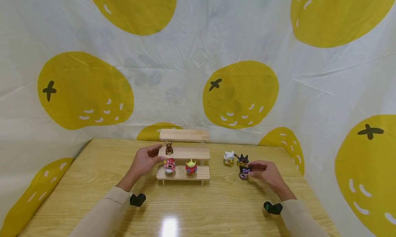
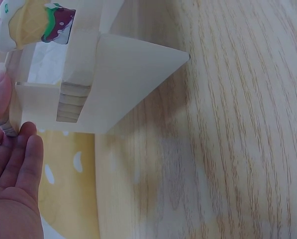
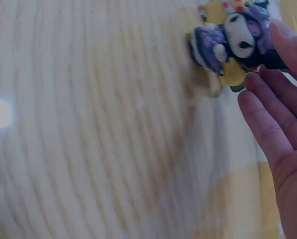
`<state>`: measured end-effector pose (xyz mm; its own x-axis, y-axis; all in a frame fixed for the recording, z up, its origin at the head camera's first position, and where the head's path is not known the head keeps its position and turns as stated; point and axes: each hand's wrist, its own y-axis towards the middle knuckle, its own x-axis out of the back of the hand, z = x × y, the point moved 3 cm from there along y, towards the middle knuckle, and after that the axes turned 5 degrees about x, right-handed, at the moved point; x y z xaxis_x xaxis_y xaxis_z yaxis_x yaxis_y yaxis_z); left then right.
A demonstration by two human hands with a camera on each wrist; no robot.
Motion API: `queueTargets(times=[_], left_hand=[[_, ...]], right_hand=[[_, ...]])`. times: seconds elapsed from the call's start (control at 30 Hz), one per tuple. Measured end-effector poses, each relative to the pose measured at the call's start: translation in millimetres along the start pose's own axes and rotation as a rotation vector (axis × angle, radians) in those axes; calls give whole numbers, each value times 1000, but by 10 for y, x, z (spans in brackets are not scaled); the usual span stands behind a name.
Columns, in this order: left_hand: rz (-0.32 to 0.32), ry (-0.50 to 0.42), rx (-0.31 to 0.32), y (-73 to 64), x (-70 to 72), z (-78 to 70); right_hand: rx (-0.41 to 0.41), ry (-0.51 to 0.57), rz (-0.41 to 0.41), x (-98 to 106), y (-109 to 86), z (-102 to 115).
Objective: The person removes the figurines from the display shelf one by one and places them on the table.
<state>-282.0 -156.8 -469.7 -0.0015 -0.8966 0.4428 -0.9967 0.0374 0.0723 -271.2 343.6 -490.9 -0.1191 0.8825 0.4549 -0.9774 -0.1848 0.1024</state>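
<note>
My left hand (image 1: 145,161) pinches the left end of the middle tier of a wooden stepped display stand (image 1: 185,153), its thumb and fingers at the plank's edge in the left wrist view. Close by that thumb is a small brown figurine (image 1: 168,148) on the middle tier. On the lowest tier are a pink figurine with a red top (image 1: 169,166) and a green-headed figurine in red (image 1: 191,167). My right hand (image 1: 266,173) holds a black and purple figurine (image 3: 243,42) by its head between thumb and fingers, close over the table.
Right behind the held figurine is a black-eared figurine (image 1: 242,160) with yellow on it. A white and yellow figurine (image 1: 229,158) stands to its left. The wooden table (image 1: 198,209) backs onto a hanging cloth (image 1: 185,58) printed with yellow fruit.
</note>
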Motion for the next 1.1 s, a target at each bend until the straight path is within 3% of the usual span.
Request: queueTargets(times=[0.23, 0.43, 0.77, 1.1], left_hand=[[3, 4, 5, -3, 0, -2], [2, 7, 11, -6, -3, -11], [-5, 21, 12, -3, -16, 0], [3, 17, 8, -10, -9, -10]], right_hand=[[37, -10, -77, 100, 12, 174], [59, 0, -86, 88, 68, 355], [102, 119, -29, -155, 166, 685], [86, 131, 24, -430, 275, 962]])
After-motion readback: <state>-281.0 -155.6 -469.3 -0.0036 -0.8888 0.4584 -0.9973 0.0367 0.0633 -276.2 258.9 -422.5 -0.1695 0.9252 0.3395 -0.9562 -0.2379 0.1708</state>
